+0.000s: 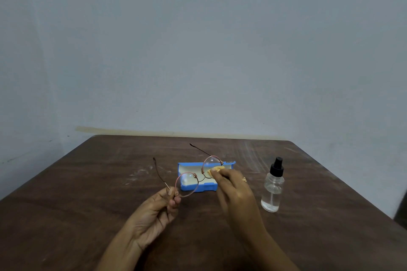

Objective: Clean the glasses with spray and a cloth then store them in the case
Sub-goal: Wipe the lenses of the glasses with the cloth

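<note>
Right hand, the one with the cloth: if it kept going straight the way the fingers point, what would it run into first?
The right hand points away and slightly left, pressing the yellow cloth on a lens of the glasses. Past that lens, the open blue case on the table looks next, though depth is unclear.

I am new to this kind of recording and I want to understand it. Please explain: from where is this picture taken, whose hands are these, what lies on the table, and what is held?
The picture comes from a camera worn on a person's head, looking forward and down, so the hands are that person's own. No machine is here. The left hand pinches the round wire-framed glasses near one lens, their arms unfolded. The right hand presses a small yellow cloth against the other lens. Behind the glasses, an open blue glasses case lies on the brown wooden table. To the right stands a clear spray bottle with a black nozzle, upright and untouched.
</note>
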